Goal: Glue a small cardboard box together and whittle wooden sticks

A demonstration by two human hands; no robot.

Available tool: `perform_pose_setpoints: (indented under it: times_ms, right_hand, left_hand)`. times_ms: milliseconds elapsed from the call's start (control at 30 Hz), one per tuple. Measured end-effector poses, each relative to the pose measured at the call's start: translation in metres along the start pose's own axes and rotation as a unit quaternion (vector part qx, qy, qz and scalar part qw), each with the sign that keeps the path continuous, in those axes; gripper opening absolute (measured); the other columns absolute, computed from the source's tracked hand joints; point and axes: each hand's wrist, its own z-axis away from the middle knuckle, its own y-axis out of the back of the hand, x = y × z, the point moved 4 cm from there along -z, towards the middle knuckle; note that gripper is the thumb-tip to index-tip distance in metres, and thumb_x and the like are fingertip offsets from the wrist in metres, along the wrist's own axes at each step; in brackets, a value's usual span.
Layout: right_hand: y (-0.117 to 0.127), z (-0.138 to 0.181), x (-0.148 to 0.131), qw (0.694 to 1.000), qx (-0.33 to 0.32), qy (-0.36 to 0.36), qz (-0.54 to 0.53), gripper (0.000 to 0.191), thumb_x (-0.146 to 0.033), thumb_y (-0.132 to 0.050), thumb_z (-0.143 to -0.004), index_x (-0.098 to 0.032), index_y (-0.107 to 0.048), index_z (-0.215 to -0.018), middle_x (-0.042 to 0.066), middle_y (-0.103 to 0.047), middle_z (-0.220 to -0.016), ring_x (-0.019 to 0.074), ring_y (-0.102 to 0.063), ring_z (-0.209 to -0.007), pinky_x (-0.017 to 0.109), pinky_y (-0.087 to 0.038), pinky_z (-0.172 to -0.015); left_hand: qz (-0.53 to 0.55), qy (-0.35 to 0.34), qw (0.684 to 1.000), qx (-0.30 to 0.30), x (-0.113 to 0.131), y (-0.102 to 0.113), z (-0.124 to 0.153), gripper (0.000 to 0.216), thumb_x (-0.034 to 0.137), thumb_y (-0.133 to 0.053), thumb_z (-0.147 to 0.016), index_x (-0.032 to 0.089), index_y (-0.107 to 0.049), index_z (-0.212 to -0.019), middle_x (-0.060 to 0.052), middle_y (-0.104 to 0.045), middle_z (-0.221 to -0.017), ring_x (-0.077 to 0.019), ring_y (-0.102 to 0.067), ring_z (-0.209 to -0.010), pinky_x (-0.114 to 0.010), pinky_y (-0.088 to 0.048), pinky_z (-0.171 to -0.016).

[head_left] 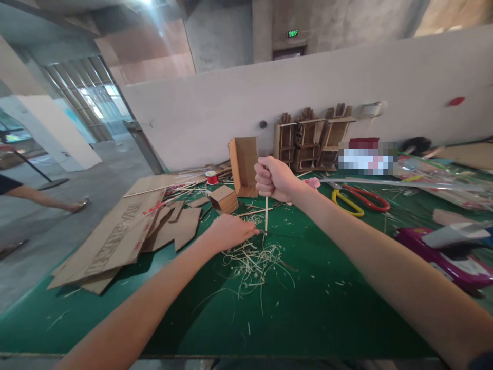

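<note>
My right hand [275,179] is closed in a fist around the top of a thin wooden stick [266,216], which stands nearly upright over the table. Close to the stick's lower end is my left hand [230,232], its fingers pressed together on a small dark thing too hidden to name. A tangle of pale curled wood shavings [252,264] lies on the green tabletop [308,313] below both hands. Just behind the left hand sit a small cardboard box [224,199] and a taller folded cardboard piece [245,167].
Cardboard sheets [115,226] lie at the left, with a red thread spool [211,178] behind. Brown slatted frames [304,141] stand against the wall. Scissors with yellow handles [348,204], red-handled scissors [372,199] and a purple device [442,259] are at the right. A person's leg [50,198] shows at far left.
</note>
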Motion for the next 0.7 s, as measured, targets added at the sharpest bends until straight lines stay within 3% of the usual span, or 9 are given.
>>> perform_pose_setpoints:
  times_ms: [100, 233, 367, 700]
  right_hand:
    - [-0.005, 0.002, -0.001, 1.0, -0.014, 0.001, 0.014, 0.039, -0.031, -0.034, -0.092, -0.022, -0.025, -0.055, -0.009, -0.015, -0.043, 0.0068, -0.01, -0.039, 0.021, -0.013, -0.037]
    - [-0.012, 0.003, -0.001, 1.0, -0.013, 0.012, 0.025, 0.038, -0.031, -0.032, -0.093, -0.023, -0.026, -0.056, -0.009, -0.016, -0.042, 0.0069, -0.011, -0.039, 0.021, -0.013, -0.037]
    - [-0.011, 0.002, 0.001, 1.0, -0.013, 0.007, 0.026, 0.038, -0.033, -0.033, -0.093, -0.023, -0.026, -0.057, -0.01, -0.015, -0.043, 0.0069, -0.01, -0.039, 0.021, -0.013, -0.037]
    - [-0.01, 0.002, -0.001, 0.999, -0.031, 0.009, 0.021, 0.043, -0.03, -0.031, -0.094, -0.021, -0.031, -0.052, -0.009, -0.016, -0.043, 0.0071, -0.011, -0.04, 0.022, -0.012, -0.039]
  left_hand:
    - [-0.021, 0.079, 0.992, 0.093, -0.01, 0.008, 0.003, 0.049, 0.048, -0.019, -0.098, 0.019, -0.058, -0.088, -0.007, -0.069, -0.076, -0.0192, -0.065, -0.069, -0.026, -0.033, -0.052]
    - [-0.024, 0.069, 0.992, 0.103, -0.011, 0.002, 0.004, 0.047, 0.048, -0.022, -0.098, 0.02, -0.059, -0.092, -0.006, -0.069, -0.079, -0.0173, -0.065, -0.071, -0.025, -0.031, -0.053]
    - [-0.005, 0.14, 0.979, 0.148, -0.016, 0.003, 0.005, 0.046, 0.045, -0.021, -0.099, 0.018, -0.058, -0.09, -0.007, -0.07, -0.083, -0.0174, -0.065, -0.074, -0.026, -0.031, -0.054]
    - [0.029, 0.089, 0.991, 0.098, -0.012, -0.001, 0.005, 0.048, 0.047, -0.02, -0.099, 0.019, -0.057, -0.085, -0.004, -0.069, -0.078, -0.0174, -0.065, -0.07, -0.026, -0.034, -0.054]
